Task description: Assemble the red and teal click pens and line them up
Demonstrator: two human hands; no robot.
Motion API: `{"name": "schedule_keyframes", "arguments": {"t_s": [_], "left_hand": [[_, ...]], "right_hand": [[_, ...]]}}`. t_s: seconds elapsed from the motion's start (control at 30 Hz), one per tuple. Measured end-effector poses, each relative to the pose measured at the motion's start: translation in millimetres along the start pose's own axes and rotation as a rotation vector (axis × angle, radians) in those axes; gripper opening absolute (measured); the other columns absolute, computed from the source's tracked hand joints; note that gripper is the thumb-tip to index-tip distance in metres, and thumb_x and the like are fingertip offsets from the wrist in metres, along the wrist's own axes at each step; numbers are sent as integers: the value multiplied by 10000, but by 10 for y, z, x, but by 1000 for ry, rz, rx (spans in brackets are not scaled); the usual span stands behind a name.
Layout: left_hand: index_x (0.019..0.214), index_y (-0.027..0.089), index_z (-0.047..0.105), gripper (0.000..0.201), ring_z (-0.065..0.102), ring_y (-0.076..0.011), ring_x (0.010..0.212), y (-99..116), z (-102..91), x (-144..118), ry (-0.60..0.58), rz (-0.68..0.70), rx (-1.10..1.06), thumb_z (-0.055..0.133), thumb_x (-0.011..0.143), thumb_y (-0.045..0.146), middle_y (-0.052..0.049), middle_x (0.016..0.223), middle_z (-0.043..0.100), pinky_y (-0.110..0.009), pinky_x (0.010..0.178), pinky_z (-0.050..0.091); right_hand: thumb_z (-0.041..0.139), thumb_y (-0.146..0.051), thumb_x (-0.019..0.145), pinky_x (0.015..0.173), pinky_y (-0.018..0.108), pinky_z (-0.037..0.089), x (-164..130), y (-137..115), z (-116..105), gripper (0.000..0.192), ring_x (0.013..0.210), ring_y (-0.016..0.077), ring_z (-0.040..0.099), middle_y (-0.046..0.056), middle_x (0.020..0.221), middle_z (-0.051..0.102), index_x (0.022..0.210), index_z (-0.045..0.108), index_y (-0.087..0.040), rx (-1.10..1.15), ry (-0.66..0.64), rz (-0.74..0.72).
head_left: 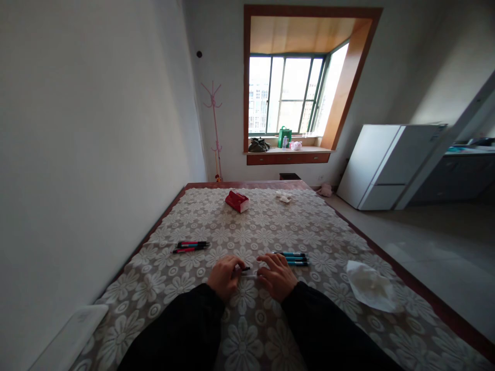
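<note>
Nearest me, two black sleeves (181, 330) reach over the flowered tablecloth (242, 342), and a flat white object (71, 335) lies at the near left, against the wall.

The left hand (225, 277) has its thumb and forefinger brought together on a small dark piece (246, 268), its tip poking out toward the right. The right hand (276, 275) is palm down with its fingers loosely bent and somewhat apart; I can't tell whether it grips anything. Between the two, just above the cloth, shows a thin pale strip (249, 276), too small to make out.

Off to the right lies a crumpled white sheet (371, 288). Just beyond the right hand's knuckles, teal pens (296, 259) with dark ends lie side by side, partly hidden by the fingers. Well to the left of the left hand is another cluster, red, teal and black pens (191, 246).

Farther up the cloth sit a red packet (236, 201) and, right of it, a crumpled white tissue (283, 197). Across the room, a green bag (284, 137) stands on the windowsill (313, 151), with a white fridge (381, 167) to the right.
</note>
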State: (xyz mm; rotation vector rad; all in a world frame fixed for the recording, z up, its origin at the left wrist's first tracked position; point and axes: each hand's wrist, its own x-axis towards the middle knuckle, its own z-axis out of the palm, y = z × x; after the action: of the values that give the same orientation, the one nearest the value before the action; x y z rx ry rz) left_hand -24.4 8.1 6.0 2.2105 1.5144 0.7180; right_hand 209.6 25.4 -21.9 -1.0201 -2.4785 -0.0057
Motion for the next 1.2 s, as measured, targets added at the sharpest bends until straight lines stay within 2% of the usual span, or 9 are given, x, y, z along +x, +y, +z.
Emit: {"name": "schedule_keyframes", "arguments": {"t_s": [0.13, 0.23, 0.33, 0.5, 0.7, 0.8, 1.0, 1.1, 1.2], "left_hand": [[939, 237, 664, 234, 593, -215, 1037, -39, 1, 14, 50, -10, 26, 501, 868, 86, -33, 1014, 697, -338, 946, 432], [932, 235, 682, 220, 580, -223, 1060, -31, 2, 8, 81, 24, 20, 515, 874, 103, -43, 1053, 690, -357, 967, 430], [948, 245, 702, 197, 565, -237, 1116, 3, 2, -12, 64, 98, 22, 570, 851, 135, -46, 1126, 682, -384, 1003, 416], [904, 248, 718, 163, 553, -256, 1150, 43, -10, -35, 21, 126, 46, 644, 785, 164, -42, 1158, 675, -420, 1038, 394], [872, 239, 703, 135, 556, -253, 1144, 37, -7, -36, 32, 122, 41, 657, 767, 167, -40, 1150, 681, -410, 1021, 406], [866, 235, 697, 129, 559, -256, 1137, 34, -3, -39, 31, 125, 43, 654, 766, 165, -44, 1141, 684, -415, 1012, 412], [853, 229, 693, 121, 561, -263, 1132, 37, -8, -42, 53, 131, 35, 660, 761, 157, -47, 1131, 686, -436, 1012, 408], [838, 232, 700, 113, 568, -256, 1120, 37, -14, -36, 52, 123, 14, 665, 763, 155, -39, 1108, 694, -431, 1005, 411], [821, 235, 705, 108, 572, -253, 1115, 42, -18, -32, 56, 112, 5, 660, 769, 152, -37, 1096, 698, -429, 1000, 412]], "right_hand": [[676, -196, 877, 1082, 437, 297, 10, 1, 0, 62, 1236, 247, 501, 27, 1319, 626, 915, 688, -243, 3, 4, 24], [702, -220, 865, 1081, 450, 305, 12, -17, -16, 127, 1227, 255, 509, 36, 1314, 630, 986, 683, -253, 38, 27, 24], [729, -226, 845, 1097, 453, 300, 8, -31, -22, 203, 1245, 254, 497, 29, 1339, 613, 1035, 668, -264, 68, 23, -24], [722, -200, 832, 1094, 434, 318, 11, -47, -28, 114, 1230, 239, 511, 6, 1308, 630, 918, 664, -246, 102, 23, -71], [641, -134, 852, 1054, 424, 365, 28, -37, -47, 89, 1180, 246, 544, 43, 1261, 656, 888, 661, -214, 69, 118, 101], [642, -150, 861, 1035, 431, 382, 27, -5, -27, 75, 1173, 259, 550, 45, 1260, 659, 879, 671, -217, 42, 106, 150], [639, -168, 866, 1079, 456, 353, 16, -1, -3, 176, 1234, 273, 505, 45, 1358, 605, 1017, 682, -246, 32, 118, 24], [664, -184, 842, 1098, 478, 327, 13, -25, -4, 130, 1265, 279, 485, 27, 1377, 596, 952, 676, -251, 70, 86, -44], [640, -158, 817, 1087, 473, 334, 15, -49, -27, 93, 1238, 271, 501, 42, 1324, 628, 879, 655, -226, 87, 74, -6]]}}
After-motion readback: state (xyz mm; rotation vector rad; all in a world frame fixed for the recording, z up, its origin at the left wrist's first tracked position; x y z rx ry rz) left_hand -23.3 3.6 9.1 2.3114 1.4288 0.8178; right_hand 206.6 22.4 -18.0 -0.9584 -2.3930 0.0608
